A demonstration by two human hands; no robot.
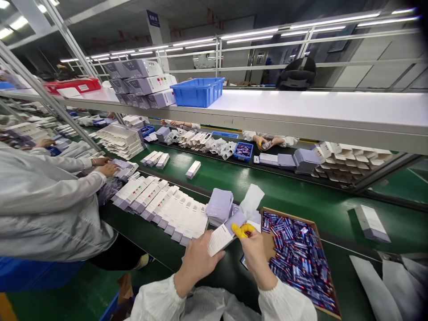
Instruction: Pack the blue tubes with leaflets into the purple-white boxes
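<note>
A white and lilac carton (222, 237) is tilted in front of me, with printed text on its white side. My left hand (200, 256) wraps round its lower end. At the carton's upper end is my right hand (252, 245), yellow covers on its fingertips, the thumb and finger closed against the carton's edge. Just beyond them a translucent white pouch (252, 200) sticks up; whether the fingers touch it is hidden. A stack of lilac booklets (219, 205) lies behind the carton. Right of my hand, a cardboard tray (268, 245) holds many loose batteries (297, 254).
Overlapping flat cartons (187, 214) line the bench to my left. A green conveyor belt (230, 171) carries finished-looking boxes (372, 223). Above it runs a shelf (301, 104) with a blue bin (198, 92). A co-worker's hands (106, 166) work at left; others sit across.
</note>
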